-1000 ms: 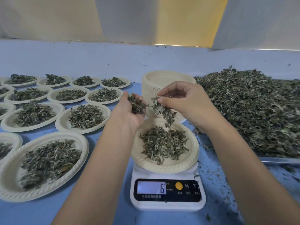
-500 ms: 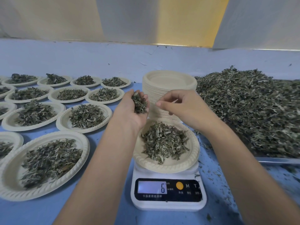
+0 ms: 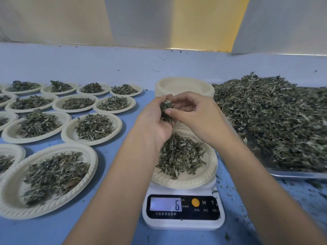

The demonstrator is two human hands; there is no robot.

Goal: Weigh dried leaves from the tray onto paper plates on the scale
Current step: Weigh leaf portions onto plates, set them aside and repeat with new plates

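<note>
Leaves (image 3: 166,107), thought light and crumbly, are cupped in the curled left hand (image 3: 154,123), at 12 o'clock above the plate (image 3: 185,181), and are pinched at the top by fingers of the right hand (image 3: 196,117).

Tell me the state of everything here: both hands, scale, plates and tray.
left hand, holds leaf clump
right hand, pinches the leaf clump
scale, on, reads 6
scale plate, on the scale, holding leaves
plate stack, top plate empty
tray, heaped with leaves
side plates, filled with leaves
</note>
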